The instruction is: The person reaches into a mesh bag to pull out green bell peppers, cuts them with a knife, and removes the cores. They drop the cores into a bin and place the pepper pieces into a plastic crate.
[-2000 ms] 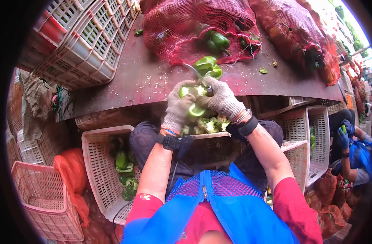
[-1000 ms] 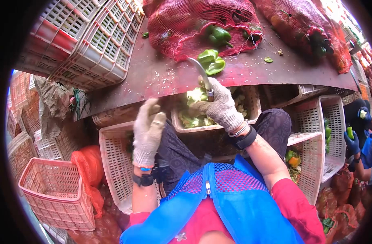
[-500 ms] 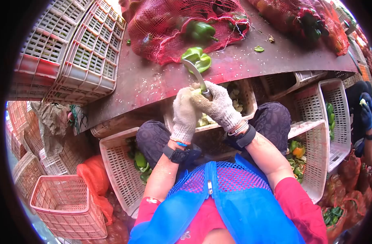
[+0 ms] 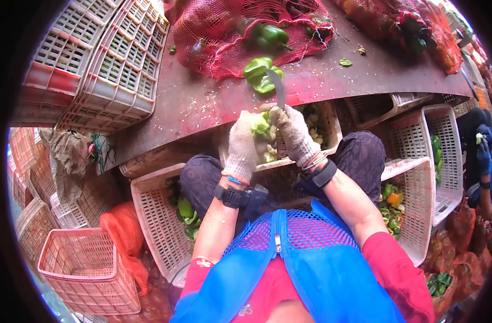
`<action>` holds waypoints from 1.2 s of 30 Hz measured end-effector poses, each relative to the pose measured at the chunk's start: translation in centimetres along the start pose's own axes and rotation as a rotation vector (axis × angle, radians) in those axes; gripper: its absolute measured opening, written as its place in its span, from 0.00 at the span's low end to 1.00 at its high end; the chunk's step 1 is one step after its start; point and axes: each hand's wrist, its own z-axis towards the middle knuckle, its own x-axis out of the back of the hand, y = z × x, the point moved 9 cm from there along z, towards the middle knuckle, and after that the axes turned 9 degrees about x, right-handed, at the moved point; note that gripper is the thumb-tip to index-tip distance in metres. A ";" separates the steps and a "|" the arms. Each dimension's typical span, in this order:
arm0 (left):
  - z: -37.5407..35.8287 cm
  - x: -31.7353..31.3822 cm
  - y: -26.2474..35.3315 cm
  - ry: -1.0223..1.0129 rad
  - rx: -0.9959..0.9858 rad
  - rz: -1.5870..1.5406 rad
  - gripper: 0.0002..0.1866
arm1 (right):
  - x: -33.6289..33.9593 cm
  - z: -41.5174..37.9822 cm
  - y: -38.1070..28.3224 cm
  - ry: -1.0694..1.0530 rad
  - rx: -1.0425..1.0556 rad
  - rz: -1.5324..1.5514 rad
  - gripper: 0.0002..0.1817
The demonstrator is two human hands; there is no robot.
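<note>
My left hand [image 4: 241,142], in a pale knitted glove, is closed around a light green bell pepper piece [image 4: 261,125]. Beside it, my gloved right hand [image 4: 294,134] grips a curved knife [image 4: 279,90] whose blade points up and away from me. Behind the blade tip, a cut green bell pepper [image 4: 258,74] lies on the table. Farther back, a whole green bell pepper [image 4: 272,36] sits at the mouth of a red mesh sack [image 4: 213,37]. Under my hands stands a crate [image 4: 335,126] with pale pepper scraps in it.
The brown table [image 4: 364,83] has its edge just beyond my hands. Crates with peppers stand by both knees, one left [image 4: 149,215] and one right [image 4: 418,215]. Stacked crates [image 4: 122,64] rise at the left. At far right is another person's blue-gloved hand [image 4: 484,148].
My hands, together before, are now apart. The knife has swung right and more upright, and the green piece in my left hand shows more clearly.
</note>
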 end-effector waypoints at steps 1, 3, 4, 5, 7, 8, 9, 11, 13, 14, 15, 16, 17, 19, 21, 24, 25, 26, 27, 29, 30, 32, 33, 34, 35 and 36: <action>0.7 0.6 0.1 0.027 -0.094 0.040 0.23 | -0.3 0.0 -0.6 -0.036 0.095 -0.151 0.15; 0.8 1.3 -0.5 -0.072 -0.077 0.130 0.23 | -0.6 0.3 -0.8 -0.106 0.193 -0.397 0.18; 0.7 1.7 -0.8 -0.121 -0.072 0.174 0.23 | -0.7 0.2 -1.4 -0.105 0.298 -0.510 0.18; 0.8 2.2 -1.4 -0.150 -0.050 0.112 0.20 | -1.2 -0.1 -2.3 -0.105 0.402 -0.623 0.18; 1.3 2.7 -1.5 -0.065 -0.202 0.045 0.17 | -2.4 -1.7 -4.2 -0.036 0.822 -0.872 0.19; 0.9 2.5 -1.0 -0.022 -0.278 0.011 0.16 | -2.9 -2.5 -4.8 0.062 0.948 -0.916 0.15; 0.3 3.0 -0.8 0.040 -0.247 0.096 0.13 | -1.3 -1.3 -2.9 0.118 0.605 -0.731 0.14; -0.6 2.5 -0.8 0.022 -0.175 -0.060 0.12 | 1.0 -0.4 0.3 0.202 0.181 -0.469 0.11; 0.9 3.9 -1.0 0.020 -0.195 -0.152 0.11 | 3.0 0.3 0.7 0.287 0.087 -0.395 0.08; 0.9 4.3 -1.3 0.018 -0.117 -0.181 0.10 | 2.9 0.2 -0.2 0.335 0.145 -0.299 0.08; 0.9 5.1 -1.9 0.023 -0.037 -0.156 0.10 | 1.7 -0.4 -1.5 0.338 0.144 -0.237 0.08; 1.3 5.9 -2.8 0.026 0.039 -0.132 0.10 | 0.4 -0.6 -2.6 0.338 0.147 -0.176 0.08; 1.8 6.2 -3.8 -0.049 0.077 -0.203 0.11 | -1.4 0.1 -2.1 0.270 0.217 -0.096 0.08; 2.3 7.4 -4.6 -0.010 -0.137 -0.485 0.13 | -9.3 -2.2 -3.0 -0.133 -0.023 -0.183 0.12; -1.2 5.1 -2.0 -0.049 -0.099 -0.174 0.14 | -12.5 -3.1 -6.3 -0.313 0.398 -0.372 0.18; -5.7 4.6 3.4 0.005 -0.223 -0.009 0.15 | -9.2 1.4 -8.5 -0.062 0.804 -0.718 0.19; -7.7 5.8 5.0 0.068 -0.293 -0.006 0.14 | -7.7 3.3 -9.4 -0.016 0.780 -1.014 0.17; -9.8 6.9 6.6 0.133 -0.361 0.001 0.14 | -5.6 5.3 -9.6 0.043 0.839 -1.086 0.18; -11.6 8.9 7.8 0.186 -0.437 0.009 0.14 | -3.3 7.3 -9.0 0.151 0.797 -1.209 0.21; -15.2 13.5 9.3 0.350 -0.529 0.034 0.14 | -0.1 10.2 -7.3 0.114 0.455 -1.415 0.28; -17.1 15.9 9.5 0.467 -0.545 0.053 0.14 | 1.0 10.9 -6.4 0.110 0.350 -1.437 0.25; -20.0 20.3 8.6 0.646 -0.499 -0.042 0.12 | 2.1 12.2 -5.7 0.152 0.332 -1.417 0.21; -21.3 22.9 7.5 0.701 -0.486 -0.096 0.11 | 2.6 12.2 -5.6 0.184 0.338 -1.348 0.15; -22.4 26.0 5.8 0.758 -0.472 -0.153 0.11 | 2.9 12.6 -5.2 0.154 0.322 -1.262 0.13; -23.1 29.0 4.3 0.804 -0.462 -0.210 0.12 | 2.1 12.3 -5.0 0.160 0.340 -1.154 0.12; -23.8 32.4 2.2 0.792 -0.430 -0.289 0.13 | 1.0 11.4 -5.0 0.172 0.356 -1.051 0.12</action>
